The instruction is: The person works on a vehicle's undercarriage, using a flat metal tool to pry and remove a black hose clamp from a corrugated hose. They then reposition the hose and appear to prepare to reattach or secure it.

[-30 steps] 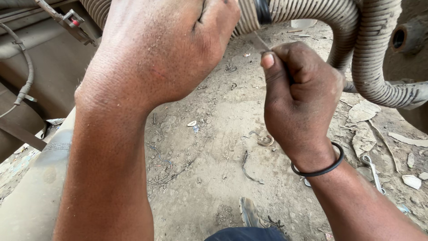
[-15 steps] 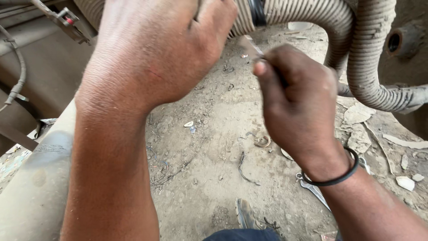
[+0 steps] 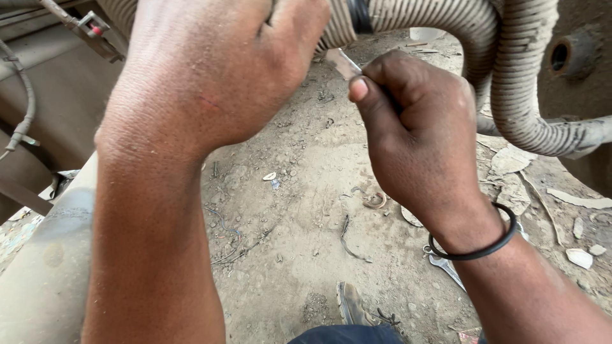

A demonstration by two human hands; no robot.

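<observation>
Dusty dirt ground (image 3: 299, 255) underneath, littered with wire scraps and debris; a dusty metal beam (image 3: 44, 280) runs down at 8 o'clock and a wrench (image 3: 446, 264) lies at 4 o'clock. The left hand (image 3: 210, 76) at 11 o'clock is curled tight around the ribbed corrugated hose (image 3: 446, 16), fingers wrapped over it. The right hand (image 3: 414, 134) at 2 o'clock, black band on its wrist, is closed, pinching a thin metal tool (image 3: 344, 62) whose tip sits right against the hose by a black clamp ring (image 3: 360, 14).
</observation>
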